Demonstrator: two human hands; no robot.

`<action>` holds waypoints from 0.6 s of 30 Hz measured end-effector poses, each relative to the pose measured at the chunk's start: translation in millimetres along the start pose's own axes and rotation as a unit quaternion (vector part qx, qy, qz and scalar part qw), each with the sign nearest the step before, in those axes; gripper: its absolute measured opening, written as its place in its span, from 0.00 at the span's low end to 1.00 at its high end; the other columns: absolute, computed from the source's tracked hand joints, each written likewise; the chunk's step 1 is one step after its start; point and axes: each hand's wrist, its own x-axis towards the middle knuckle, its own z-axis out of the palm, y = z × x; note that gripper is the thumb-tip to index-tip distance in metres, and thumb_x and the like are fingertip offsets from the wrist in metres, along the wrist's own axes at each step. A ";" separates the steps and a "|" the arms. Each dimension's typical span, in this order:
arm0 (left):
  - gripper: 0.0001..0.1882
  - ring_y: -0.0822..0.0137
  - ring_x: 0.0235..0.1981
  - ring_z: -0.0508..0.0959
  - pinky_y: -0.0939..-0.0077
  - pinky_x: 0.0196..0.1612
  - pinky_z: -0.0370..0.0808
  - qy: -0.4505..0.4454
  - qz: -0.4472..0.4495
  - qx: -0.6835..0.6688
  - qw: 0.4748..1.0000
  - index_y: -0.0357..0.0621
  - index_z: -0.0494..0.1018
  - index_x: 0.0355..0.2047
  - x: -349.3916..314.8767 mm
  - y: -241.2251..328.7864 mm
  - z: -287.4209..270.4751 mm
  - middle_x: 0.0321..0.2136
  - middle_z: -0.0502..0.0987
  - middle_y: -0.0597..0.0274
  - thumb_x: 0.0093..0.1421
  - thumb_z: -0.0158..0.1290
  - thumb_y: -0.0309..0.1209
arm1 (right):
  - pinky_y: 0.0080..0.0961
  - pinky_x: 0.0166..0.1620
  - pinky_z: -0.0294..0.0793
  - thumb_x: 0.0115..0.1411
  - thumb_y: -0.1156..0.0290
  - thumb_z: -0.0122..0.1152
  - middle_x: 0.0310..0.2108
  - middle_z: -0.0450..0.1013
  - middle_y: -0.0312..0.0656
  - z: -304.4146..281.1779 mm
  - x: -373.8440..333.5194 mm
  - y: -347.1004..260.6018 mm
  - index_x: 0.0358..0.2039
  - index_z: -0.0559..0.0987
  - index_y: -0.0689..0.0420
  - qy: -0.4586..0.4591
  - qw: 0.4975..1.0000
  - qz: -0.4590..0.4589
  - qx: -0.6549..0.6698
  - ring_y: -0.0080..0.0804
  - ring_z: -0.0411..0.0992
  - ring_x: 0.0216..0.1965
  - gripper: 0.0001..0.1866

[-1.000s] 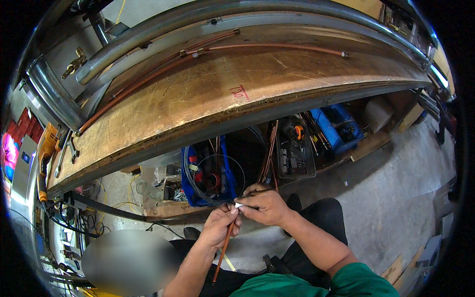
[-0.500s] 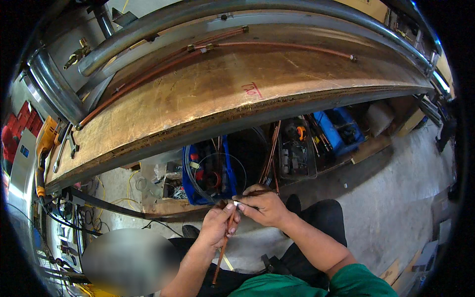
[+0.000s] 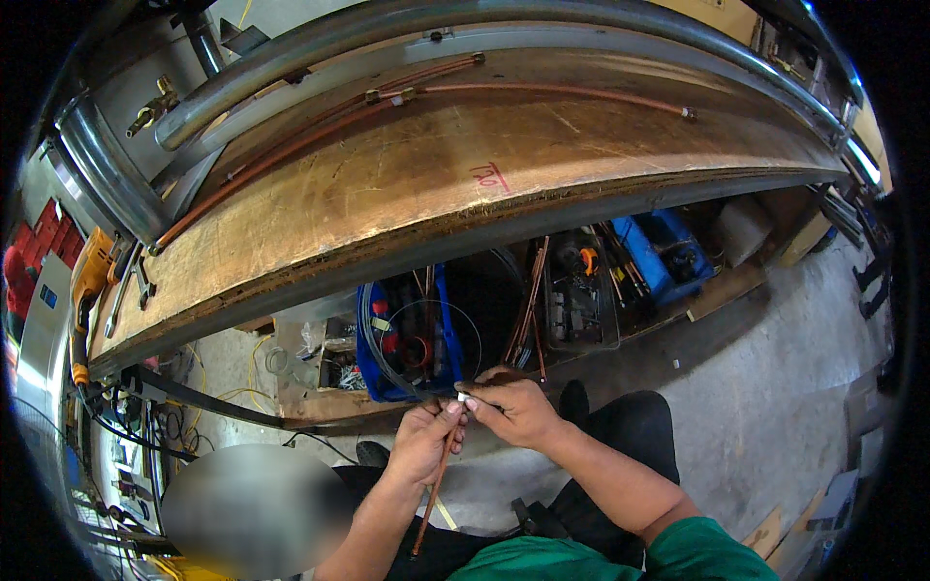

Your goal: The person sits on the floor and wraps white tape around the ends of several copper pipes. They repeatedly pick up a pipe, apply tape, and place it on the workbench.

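My left hand (image 3: 421,443) is closed around a thin copper tube (image 3: 429,513), whose lower end slants down toward my lap. At the tube's upper end shows a small white piece (image 3: 462,397), too small to tell what it is. My right hand (image 3: 518,412) pinches at this white piece, its thumb and fingers meeting the left fingertips. Both hands are held above my lap, in front of the workbench (image 3: 387,189). The fingers hide most of the tube's upper end.
Long copper tubes (image 3: 562,89) with brass nuts lie on the bench by a thick metal pipe (image 3: 465,17). An orange-yellow power tool (image 3: 89,273) and a wrench (image 3: 144,287) rest at its left end. Below stand a blue bin (image 3: 455,360), a clear bin (image 3: 591,341) and another blue bin (image 3: 673,290).
My right hand has shifted slightly, its fingers a little lower at the white piece. The tube's lower end has swung slightly left. My left hand keeps its grip.
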 end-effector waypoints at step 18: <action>0.10 0.74 0.22 0.73 0.78 0.27 0.72 -0.004 0.023 0.056 0.998 0.40 0.73 0.36 1.2 4.7 0.2 0.25 0.75 0.66 0.62 0.59 0.33 | 0.32 0.43 0.74 0.62 0.67 0.60 0.34 0.79 0.50 -3.0 -0.8 -4.4 0.43 0.82 0.61 -0.016 0.998 0.063 0.015 0.44 0.76 0.39 0.13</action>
